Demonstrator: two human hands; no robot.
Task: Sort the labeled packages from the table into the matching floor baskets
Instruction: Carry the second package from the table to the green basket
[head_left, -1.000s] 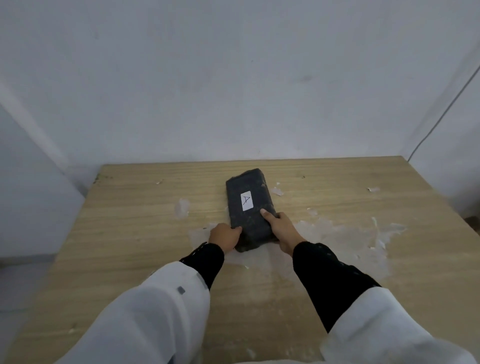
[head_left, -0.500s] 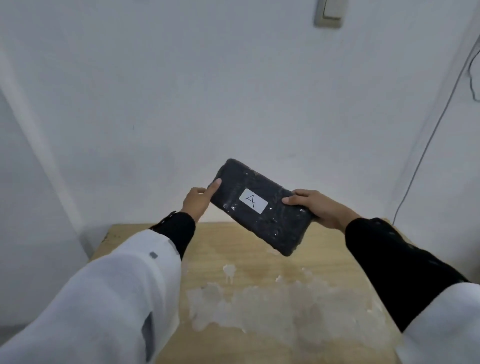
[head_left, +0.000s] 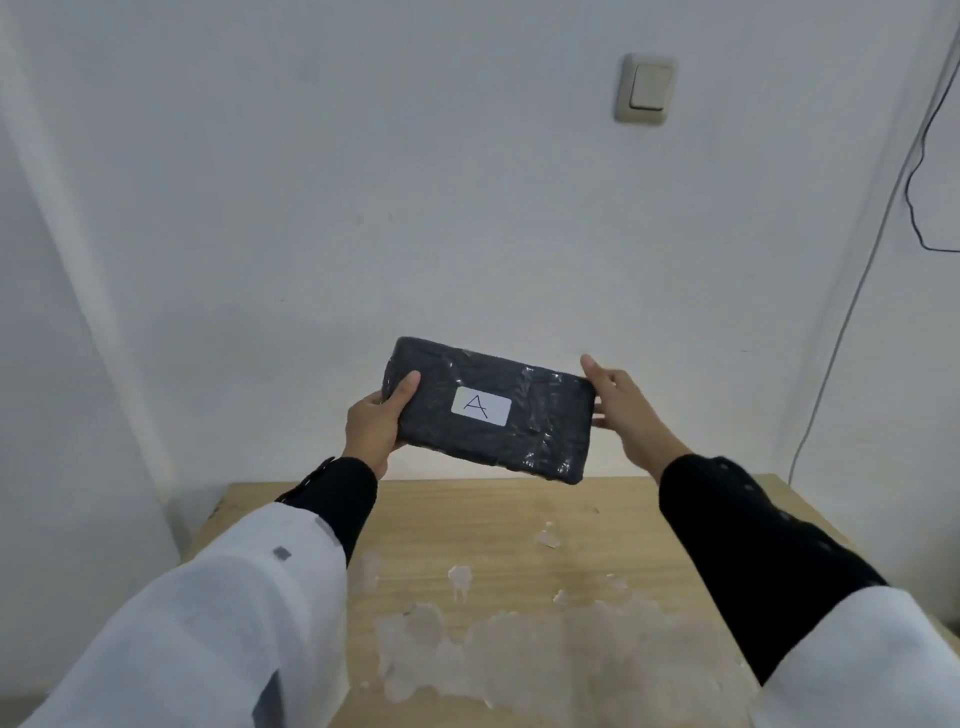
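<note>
The person holds a dark wrapped package (head_left: 488, 410) up in the air above the far edge of the wooden table (head_left: 519, 545), well clear of its surface, with the long axis running from ten o'clock down toward four o'clock. The left hand (head_left: 375, 426) is clamped on the package's nine o'clock end, thumb pressed on the front face and the other fingers hidden behind it. The right hand (head_left: 623, 410) sits at the three o'clock end with its fingers spread apart; the palm seems to touch the short edge, though whether it bears any weight cannot be told. A white label (head_left: 481, 406) marked A faces the camera at the middle of the package. The step in hand appears to be reading that label before carrying the package to its basket; no basket shows in this view. To do it well, the person should close the right fingers round the three o'clock end before turning, since the glossy wrap looks slippery and a one-sided grip could let the far end sag. The letter should be kept facing up for matching against the basket, and the package lowered in, not dropped
</note>
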